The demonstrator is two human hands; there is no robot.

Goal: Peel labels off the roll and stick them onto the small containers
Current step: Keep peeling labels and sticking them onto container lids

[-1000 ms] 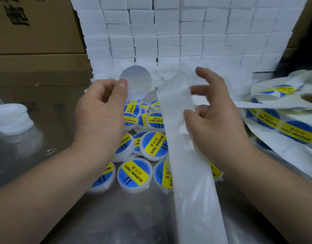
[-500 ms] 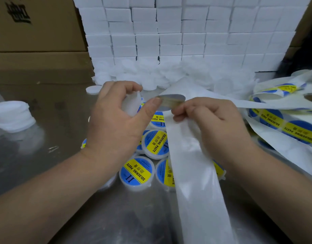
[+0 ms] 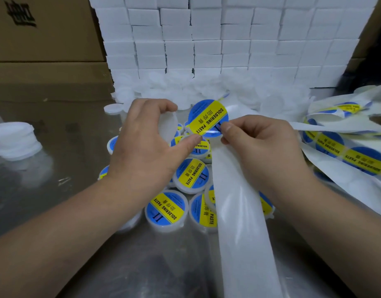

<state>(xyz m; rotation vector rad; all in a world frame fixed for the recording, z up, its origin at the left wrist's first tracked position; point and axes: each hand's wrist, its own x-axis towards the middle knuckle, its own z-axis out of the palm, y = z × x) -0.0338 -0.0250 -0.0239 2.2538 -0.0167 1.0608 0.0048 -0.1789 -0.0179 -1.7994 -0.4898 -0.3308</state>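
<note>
1. Shiny steel tabletop [image 3: 56,179] fills the head view. At its far edge stands a wall of small white boxes [image 3: 206,39], with a heap of plain white containers [image 3: 185,84] at its foot.
2. Brown cardboard cartons [image 3: 45,67] are stacked far left. The upper one bears dark printed characters, too blurred to read.
3. A short stack of white lids [image 3: 15,138] sits on the table at the left, well apart from the hands.
4. The left hand [image 3: 146,147] grips an unlabelled white container [image 3: 168,125], fingers curled over its far side and thumb stretched toward the right.
5. The right hand [image 3: 260,147] pinches the near right edge of a round label [image 3: 209,119] between thumb and forefinger, the other fingers curled in.
6. The label is held up between the two hands, just right of the held container. It is blue with a yellow band reading "SOLDERING PASTE" and "助焊膏", plus a "II" mark partly under the right thumb.
7. A white backing strip [image 3: 239,211] runs from the right hand to the near edge.
8. Labelled containers [image 3: 167,208] cluster on the table below the hands, each with the same "SOLDERING PASTE" label.
9. The label roll [image 3: 346,151] lies loosely unwound at the right, with more of the same labels on it.
</note>
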